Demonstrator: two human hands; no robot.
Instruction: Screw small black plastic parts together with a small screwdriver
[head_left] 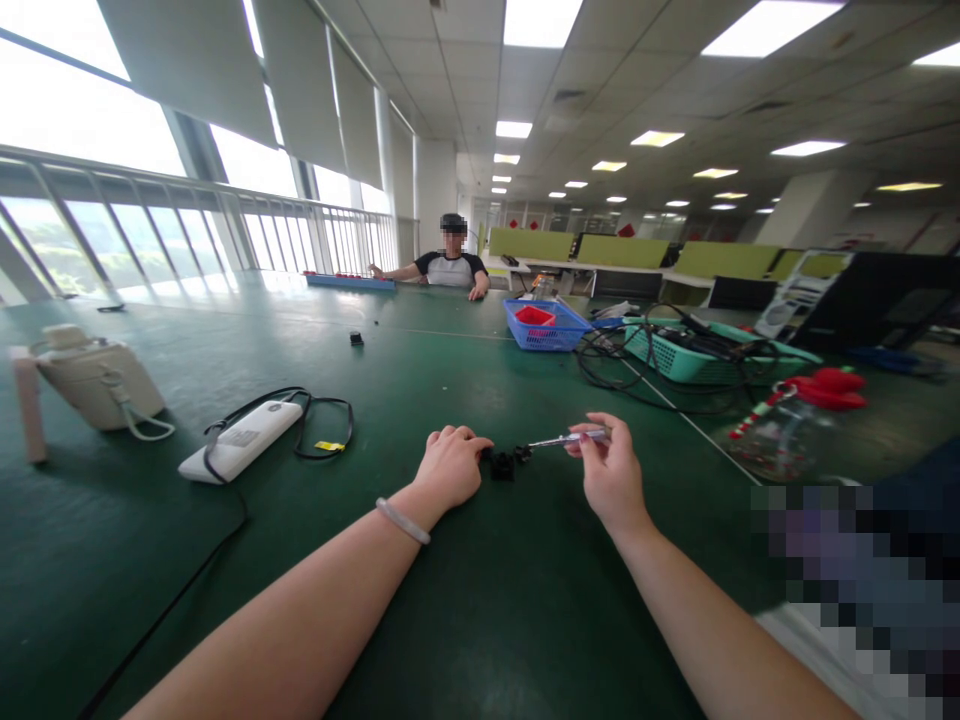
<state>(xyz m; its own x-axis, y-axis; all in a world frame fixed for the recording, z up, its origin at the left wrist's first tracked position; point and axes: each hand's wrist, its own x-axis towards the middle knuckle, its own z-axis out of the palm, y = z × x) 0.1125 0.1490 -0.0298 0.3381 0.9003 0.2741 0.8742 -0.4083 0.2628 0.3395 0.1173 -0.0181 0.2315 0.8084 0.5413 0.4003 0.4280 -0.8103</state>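
My left hand (450, 467), with a pale bangle (403, 521) on its wrist, rests on the green table with its fingers drawn together at a small black part, mostly hidden. Just right of those fingertips sits a black block (502, 467). In my right hand (613, 475) is a slim silver tool (555, 440), pinched between thumb and fingers and held nearly level. It looks like a small screwdriver or tweezers; the kind is unclear. Its tip points left and meets, or nearly meets, another small black piece (523, 454) beside the block.
Left lie a white power strip (251, 440) with black cord and a beige bottle (101, 375). Right are a blue basket (546, 335), a green basket (675, 360) with cables, and a red-topped clear jar (787, 435). A person (452, 265) sits across.
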